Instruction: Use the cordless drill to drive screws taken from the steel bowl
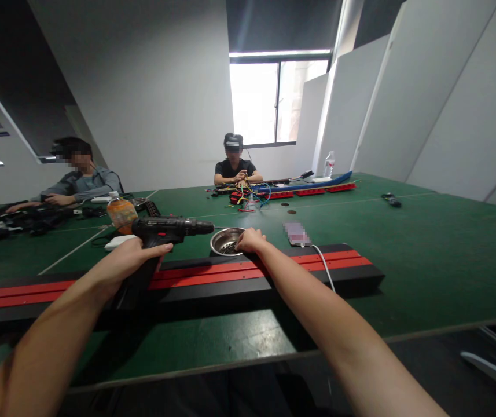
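Observation:
My left hand [128, 260] is wrapped round the grip of a black cordless drill [169, 227]. The drill lies level in the air, its chuck and thin bit pointing right toward a steel bowl [218, 238]. Small dark pieces that look like screws [229, 248] lie in the bowl. Over its right rim, my right hand [252, 240] dips in with fingers bent together; the fingertips are partly hidden, so what they hold cannot be made out. In front of the bowl runs a long black beam with red strips [213, 273], below both hands.
A phone [297, 234] with a white cable lies right of the bowl. An orange drink bottle [121, 213] and a white box [120, 242] stand left. Across the green table [430, 249], a person [235, 168] handles coloured wires [252, 194]. Another person [80, 176] sits at left.

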`<state>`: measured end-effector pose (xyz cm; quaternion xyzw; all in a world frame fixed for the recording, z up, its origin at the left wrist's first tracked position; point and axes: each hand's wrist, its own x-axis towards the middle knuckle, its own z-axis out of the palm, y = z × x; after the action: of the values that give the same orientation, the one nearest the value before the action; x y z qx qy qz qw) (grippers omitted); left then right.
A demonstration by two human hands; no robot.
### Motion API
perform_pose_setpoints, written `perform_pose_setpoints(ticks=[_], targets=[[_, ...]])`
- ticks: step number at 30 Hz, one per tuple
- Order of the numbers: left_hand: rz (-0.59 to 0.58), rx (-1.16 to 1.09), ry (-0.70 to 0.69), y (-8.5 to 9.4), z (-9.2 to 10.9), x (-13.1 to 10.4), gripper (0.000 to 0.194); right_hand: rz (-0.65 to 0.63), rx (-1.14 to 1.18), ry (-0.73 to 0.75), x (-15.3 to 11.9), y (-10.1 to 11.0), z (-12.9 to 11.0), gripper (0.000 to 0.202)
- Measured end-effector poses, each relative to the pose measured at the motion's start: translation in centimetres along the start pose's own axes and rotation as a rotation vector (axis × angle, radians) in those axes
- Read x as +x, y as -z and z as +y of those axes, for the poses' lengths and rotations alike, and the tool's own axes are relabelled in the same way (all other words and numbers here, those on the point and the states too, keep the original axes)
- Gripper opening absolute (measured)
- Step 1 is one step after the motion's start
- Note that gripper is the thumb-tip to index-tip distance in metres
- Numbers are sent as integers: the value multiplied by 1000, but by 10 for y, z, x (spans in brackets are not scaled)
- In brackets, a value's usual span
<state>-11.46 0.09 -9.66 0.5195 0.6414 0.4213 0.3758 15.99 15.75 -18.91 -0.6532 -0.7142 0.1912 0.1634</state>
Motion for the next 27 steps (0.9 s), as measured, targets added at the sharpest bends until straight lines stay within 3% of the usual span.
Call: perform_pose_setpoints(ticks=[3,11,19,27], targets=[[-64,-190,184,-15,-16,7,35,12,105,-22,2,2,1,25],[-103,-579,187,-51,-39,16,18,-30,593,-45,16,-6,15,17],[46,-649,89,-54,-50,11,13,13,974,-137,17,1,14,14],[-19,-571,75,-57,-44,4,22,-17,1185,-183,23,3,18,11]])
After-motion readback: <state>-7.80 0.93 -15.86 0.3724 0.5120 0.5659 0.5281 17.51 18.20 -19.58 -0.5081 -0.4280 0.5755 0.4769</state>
